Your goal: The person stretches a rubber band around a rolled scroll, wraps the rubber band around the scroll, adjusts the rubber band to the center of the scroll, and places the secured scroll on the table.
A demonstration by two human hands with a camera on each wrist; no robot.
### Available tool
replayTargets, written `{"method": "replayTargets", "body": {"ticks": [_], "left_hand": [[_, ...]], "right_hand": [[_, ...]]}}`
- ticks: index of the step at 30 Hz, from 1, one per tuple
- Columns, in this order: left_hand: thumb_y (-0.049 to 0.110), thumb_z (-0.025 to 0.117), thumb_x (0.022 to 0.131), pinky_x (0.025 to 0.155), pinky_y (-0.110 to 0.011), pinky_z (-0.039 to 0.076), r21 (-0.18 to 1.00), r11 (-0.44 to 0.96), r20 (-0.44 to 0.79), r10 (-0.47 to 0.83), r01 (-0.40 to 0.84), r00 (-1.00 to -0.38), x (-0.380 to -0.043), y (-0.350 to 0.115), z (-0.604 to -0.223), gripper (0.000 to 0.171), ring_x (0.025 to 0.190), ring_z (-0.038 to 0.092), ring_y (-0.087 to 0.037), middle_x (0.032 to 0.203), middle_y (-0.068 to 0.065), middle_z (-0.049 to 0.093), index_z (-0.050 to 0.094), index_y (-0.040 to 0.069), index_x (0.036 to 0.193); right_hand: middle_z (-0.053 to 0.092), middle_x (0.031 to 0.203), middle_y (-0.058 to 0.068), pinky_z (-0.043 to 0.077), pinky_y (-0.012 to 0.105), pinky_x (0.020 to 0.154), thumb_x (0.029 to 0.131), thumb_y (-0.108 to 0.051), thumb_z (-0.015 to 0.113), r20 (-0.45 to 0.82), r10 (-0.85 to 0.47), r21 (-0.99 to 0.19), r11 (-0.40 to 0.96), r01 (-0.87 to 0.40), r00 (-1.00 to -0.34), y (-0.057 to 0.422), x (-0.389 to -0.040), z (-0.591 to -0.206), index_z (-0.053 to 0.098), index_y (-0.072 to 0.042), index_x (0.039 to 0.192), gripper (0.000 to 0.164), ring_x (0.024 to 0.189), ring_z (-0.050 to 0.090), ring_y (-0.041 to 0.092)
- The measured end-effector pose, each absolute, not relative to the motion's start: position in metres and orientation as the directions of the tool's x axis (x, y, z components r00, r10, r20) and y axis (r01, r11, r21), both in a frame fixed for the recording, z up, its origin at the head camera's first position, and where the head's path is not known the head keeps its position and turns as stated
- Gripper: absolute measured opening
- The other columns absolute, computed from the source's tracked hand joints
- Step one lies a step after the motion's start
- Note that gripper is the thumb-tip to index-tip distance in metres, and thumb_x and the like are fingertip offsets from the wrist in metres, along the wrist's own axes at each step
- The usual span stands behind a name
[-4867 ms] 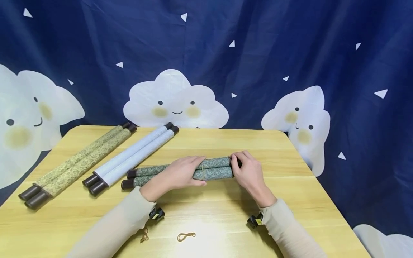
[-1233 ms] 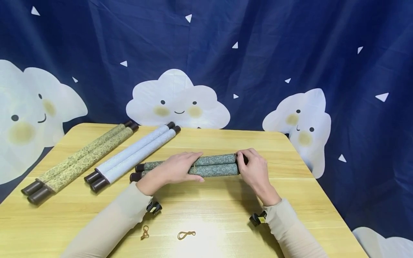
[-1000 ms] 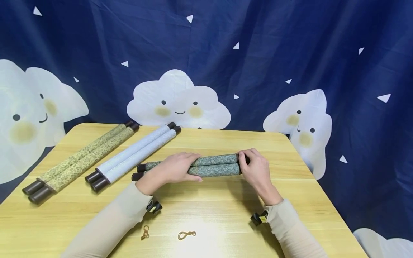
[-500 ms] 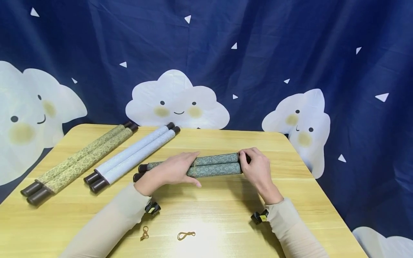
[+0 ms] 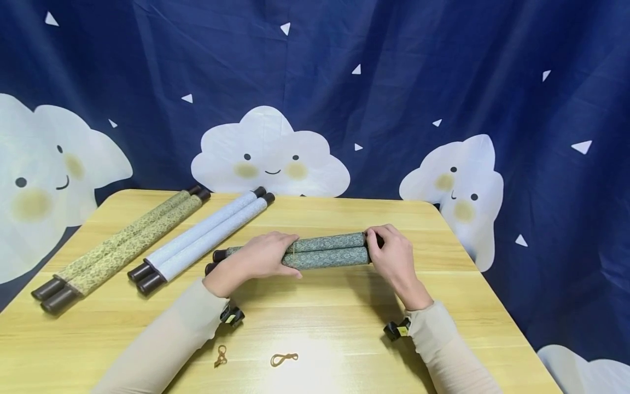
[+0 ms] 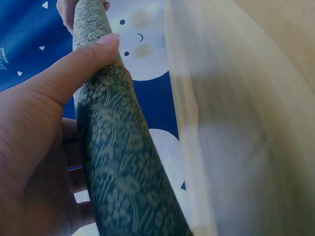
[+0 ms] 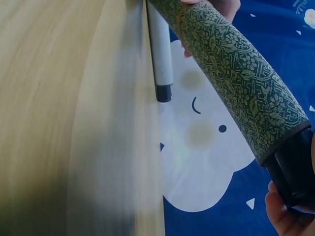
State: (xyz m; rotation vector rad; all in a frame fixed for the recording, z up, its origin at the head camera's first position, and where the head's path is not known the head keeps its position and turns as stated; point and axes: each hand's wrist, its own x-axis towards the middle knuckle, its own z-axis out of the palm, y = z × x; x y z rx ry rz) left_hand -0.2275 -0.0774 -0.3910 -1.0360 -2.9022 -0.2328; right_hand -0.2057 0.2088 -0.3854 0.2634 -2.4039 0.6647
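A green patterned scroll (image 5: 327,258), rolled into two side-by-side rolls with dark end knobs, is held level above the table by both hands. My left hand (image 5: 263,256) grips its left half from above, thumb along the near side; in the left wrist view the left hand's fingers (image 6: 76,179) reach behind the roll. A thin tan rubber band (image 5: 294,255) circles both rolls beside the left fingertips. My right hand (image 5: 394,260) holds the dark knobs (image 7: 295,164) at the right end. The left part of the scroll is partly hidden under the left hand.
On the left of the wooden table (image 5: 339,339) lie a yellow-green scroll (image 5: 123,246) and a pale blue scroll (image 5: 209,235), both double-rolled. Two brown rubber bands, one twisted (image 5: 221,356) and one looped (image 5: 284,359), lie near the front. A blue cloud-print curtain (image 5: 379,98) hangs behind.
The green scroll has shifted right and its right end has risen slightly. My left hand and the rubber band have moved left along it. The right hand keeps its hold on the right end.
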Motion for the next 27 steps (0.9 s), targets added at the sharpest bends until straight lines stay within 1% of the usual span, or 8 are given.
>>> {"method": "replayTargets", "body": {"ticks": [3,6,10,13,16,20,24,27], "left_hand": [[0.069,0.057,0.066,0.096,-0.041,0.036,0.13,0.767,0.097,0.62,0.628,-0.778,-0.228,-0.079,-0.39,0.094,0.114,0.046,-0.027,0.129,-0.01,0.047,0.039,0.006,0.133],[0.072,0.054,0.065,0.094,-0.042,0.037,0.127,0.773,0.086,0.615,0.621,-0.784,-0.227,-0.079,-0.39,0.096,0.113,0.047,-0.026,0.128,-0.009,0.048,0.037,0.009,0.135],[0.075,0.053,0.06,0.094,-0.041,0.038,0.171,0.779,0.062,0.602,0.603,-0.796,-0.227,-0.081,-0.392,0.105,0.112,0.047,-0.026,0.128,-0.01,0.047,0.024,0.015,0.141],[0.073,0.058,0.058,0.095,-0.04,0.036,0.219,0.771,0.052,0.603,0.599,-0.796,-0.228,-0.084,-0.394,0.111,0.114,0.046,-0.026,0.13,-0.012,0.045,0.017,0.015,0.143],[0.069,0.061,0.059,0.099,-0.038,0.032,0.243,0.75,0.048,0.625,0.616,-0.779,-0.23,-0.091,-0.396,0.109,0.119,0.041,-0.025,0.135,-0.011,0.039,0.019,0.012,0.142],[0.062,0.064,0.065,0.102,-0.036,0.027,0.26,0.723,0.047,0.653,0.64,-0.756,-0.234,-0.097,-0.399,0.1,0.123,0.036,-0.022,0.138,-0.009,0.035,0.024,0.011,0.14],[0.058,0.064,0.069,0.101,-0.035,0.028,0.268,0.714,0.052,0.659,0.647,-0.75,-0.237,-0.098,-0.403,0.092,0.123,0.036,-0.02,0.137,-0.007,0.037,0.028,0.011,0.139],[0.058,0.064,0.069,0.101,-0.035,0.029,0.267,0.715,0.061,0.657,0.646,-0.751,-0.239,-0.097,-0.404,0.09,0.122,0.037,-0.02,0.136,-0.006,0.039,0.031,0.01,0.138]], "right_hand": [[0.061,0.087,-0.004,0.045,0.039,0.071,0.091,-0.03,0.045,0.618,-0.021,-0.4,0.852,-0.337,-0.786,0.211,-0.206,-0.385,0.069,-0.017,0.089,0.028,0.078,0.059,0.016],[0.061,0.087,-0.004,0.045,0.039,0.071,0.091,-0.03,0.045,0.618,-0.023,-0.399,0.852,-0.339,-0.785,0.212,-0.206,-0.385,0.069,-0.017,0.088,0.028,0.077,0.059,0.016],[0.061,0.087,-0.004,0.045,0.039,0.07,0.091,-0.03,0.045,0.617,-0.022,-0.402,0.85,-0.34,-0.786,0.213,-0.206,-0.384,0.069,-0.017,0.088,0.028,0.077,0.059,0.017],[0.061,0.088,-0.004,0.045,0.039,0.072,0.091,-0.03,0.045,0.61,-0.031,-0.399,0.851,-0.341,-0.791,0.214,-0.207,-0.383,0.068,-0.017,0.089,0.027,0.079,0.058,0.016],[0.06,0.089,-0.005,0.045,0.039,0.073,0.091,-0.031,0.045,0.593,-0.051,-0.396,0.851,-0.346,-0.804,0.215,-0.208,-0.382,0.068,-0.018,0.09,0.026,0.08,0.058,0.016],[0.059,0.091,-0.005,0.044,0.04,0.075,0.092,-0.032,0.044,0.561,-0.069,-0.403,0.848,-0.344,-0.825,0.217,-0.21,-0.382,0.067,-0.019,0.092,0.026,0.083,0.057,0.016],[0.059,0.094,-0.004,0.044,0.04,0.076,0.092,-0.036,0.045,0.531,-0.071,-0.418,0.845,-0.334,-0.844,0.22,-0.21,-0.383,0.066,-0.018,0.097,0.028,0.085,0.056,0.016],[0.059,0.096,-0.003,0.044,0.04,0.077,0.091,-0.04,0.045,0.515,-0.087,-0.421,0.841,-0.34,-0.853,0.221,-0.21,-0.385,0.065,-0.016,0.1,0.032,0.087,0.056,0.017]]}}
